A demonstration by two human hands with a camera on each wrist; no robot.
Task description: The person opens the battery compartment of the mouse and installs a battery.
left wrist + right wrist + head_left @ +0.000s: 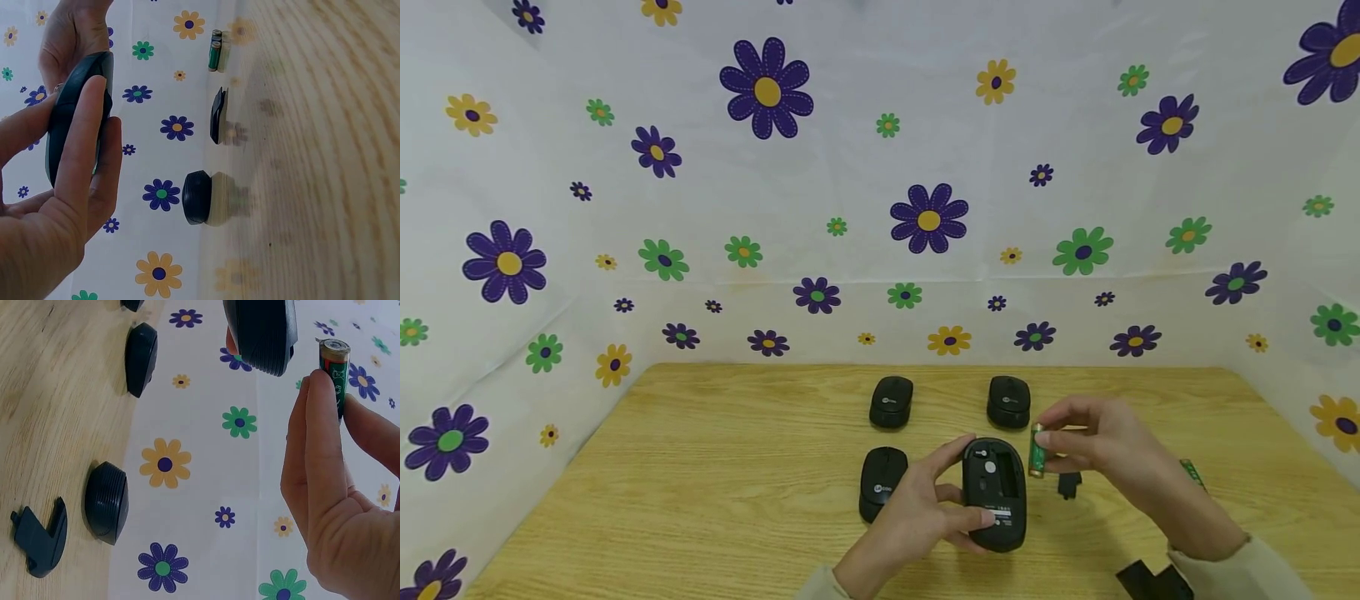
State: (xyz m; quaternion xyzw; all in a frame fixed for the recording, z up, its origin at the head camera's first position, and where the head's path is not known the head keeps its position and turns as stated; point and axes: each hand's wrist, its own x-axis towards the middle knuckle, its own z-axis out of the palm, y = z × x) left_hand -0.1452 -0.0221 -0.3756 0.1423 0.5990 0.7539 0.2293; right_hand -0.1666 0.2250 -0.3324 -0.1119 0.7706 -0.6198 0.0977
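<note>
My left hand [925, 508] grips a black computer mouse [1009, 525], its underside turned up with the battery slot [1009, 477] uncovered. In the left wrist view the mouse [78, 94] shows edge-on between thumb and fingers. Just right of it, my right hand [1101, 442] pinches a green battery [1037, 450] upright between thumb and fingertips, a small gap from the mouse. The right wrist view shows the end of this battery [336, 353] above the fingers. Below the right hand lies a black battery cover [1069, 484] on the table.
Three more black mice stand on the wooden table [715, 467]: one back left [891, 402], one back right [1008, 402], one by my left hand [880, 482]. Green batteries [215, 55] lie at the right, partly behind my right forearm. A black piece [1153, 581] lies near the front edge.
</note>
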